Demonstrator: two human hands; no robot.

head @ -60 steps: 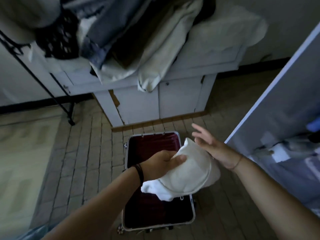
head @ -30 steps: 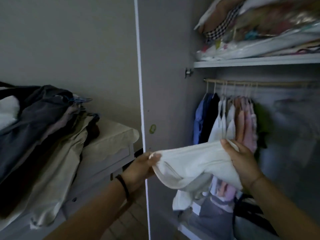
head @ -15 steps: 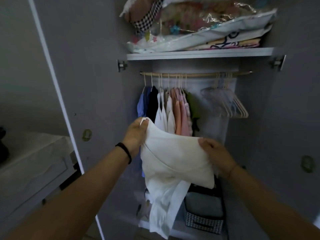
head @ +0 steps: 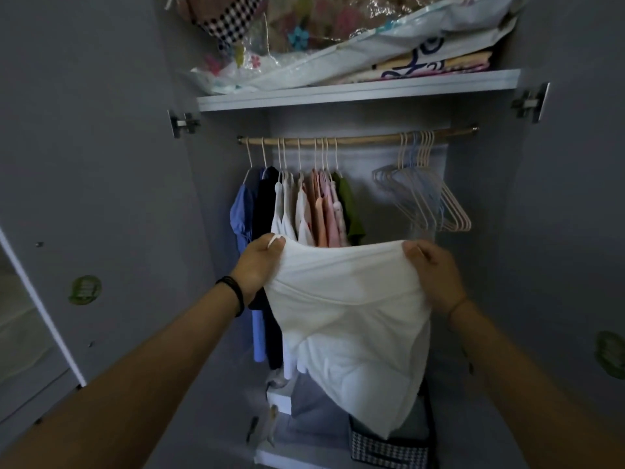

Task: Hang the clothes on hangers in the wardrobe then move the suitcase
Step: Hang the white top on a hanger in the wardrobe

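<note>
The open wardrobe (head: pixel 358 93) fills the view, its rail (head: pixel 365 138) at 12 o'clock. In front of it a white garment (head: pixel 348 316) is held spread at centre. Its top edge runs 9 to 3 o'clock and its length hangs toward 5 o'clock. Hung clothes (head: pixel 304 208) sit at 11 o'clock on the rail and empty hangers (head: pixel 426 198) at 1 o'clock. The left hand (head: pixel 258 265) pinches the garment's 10 o'clock corner. The right hand (head: pixel 434 275) grips its 2 o'clock corner.
</note>
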